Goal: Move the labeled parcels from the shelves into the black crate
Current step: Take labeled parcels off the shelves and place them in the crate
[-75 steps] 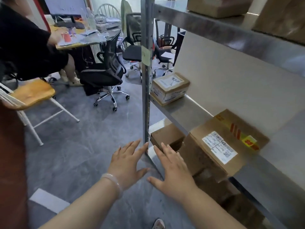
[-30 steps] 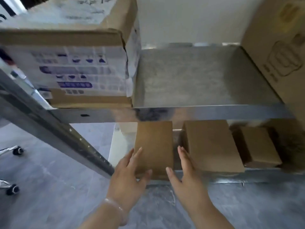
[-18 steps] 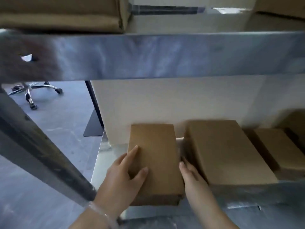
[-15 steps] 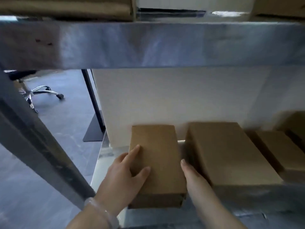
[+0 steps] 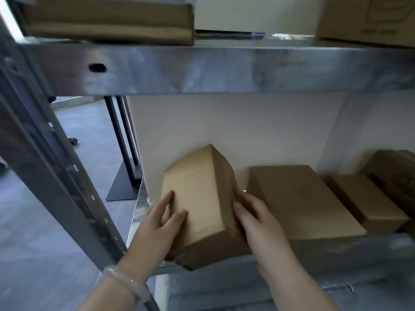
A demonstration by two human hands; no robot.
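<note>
**Two-handed grip on a parcel at the lower shelf.** The left hand [image 5: 157, 227] and the right hand [image 5: 258, 223] clamp one brown parcel [image 5: 199, 198] between them. The left thumb and forefinger lie on its broad upper face, and the right thumb and fingers curl against its right side. Each hand is closed on the parcel, so the grip is full and holds nothing else.

Half a second earlier the parcel lay flat on the lower shelf [image 5: 140, 209] with the hands only settling at its flanks. It now sits rolled towards the left hand, with its right side face exposed. Its near bottom corner juts past the shelf's front lip, below the grip. This suggests that the step has passed from reaching to lifting out.

Just beyond the right hand lies a larger box [image 5: 301, 203], close to the held parcel but apart from it. A small box [image 5: 363, 205] lies farther out on that side. The upper shelf [image 5: 224, 68] spans overhead, well above the grip.

No label shows on the faces turned to the camera. The black crate is not in view, so the carry to it remains to be done.
</note>
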